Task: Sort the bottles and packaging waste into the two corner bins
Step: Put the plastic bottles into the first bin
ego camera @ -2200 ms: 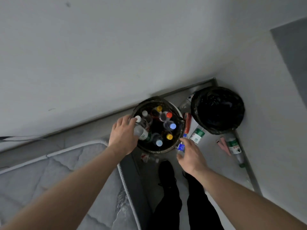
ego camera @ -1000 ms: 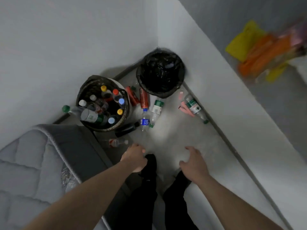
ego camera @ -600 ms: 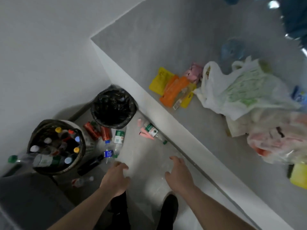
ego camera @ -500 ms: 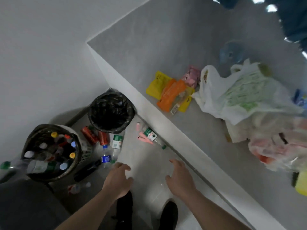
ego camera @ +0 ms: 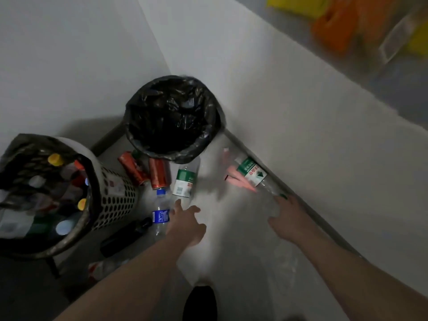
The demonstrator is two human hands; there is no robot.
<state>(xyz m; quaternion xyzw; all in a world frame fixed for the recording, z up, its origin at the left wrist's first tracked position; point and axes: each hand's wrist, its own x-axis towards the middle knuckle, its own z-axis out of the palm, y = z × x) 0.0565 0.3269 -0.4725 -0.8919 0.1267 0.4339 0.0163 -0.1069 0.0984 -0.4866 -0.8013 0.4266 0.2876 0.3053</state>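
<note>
We extend both bare forearms downward and forward. Our left hand is open with fingers spread; our right hand is likewise open (fingers loosely straight), palm down. Neither of our hands holds anything.

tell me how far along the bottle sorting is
Done: the mesh bin is packed with bottles. In hand: nothing yet; the left hand reaches toward the blue-label bottle, and the right hand toward the green-label bottle by the wall. Left: those two, another green-label bottle, two red cans, a dark bottle and pink wrappers on the floor. The black-bag bin looks nearly empty.
</note>
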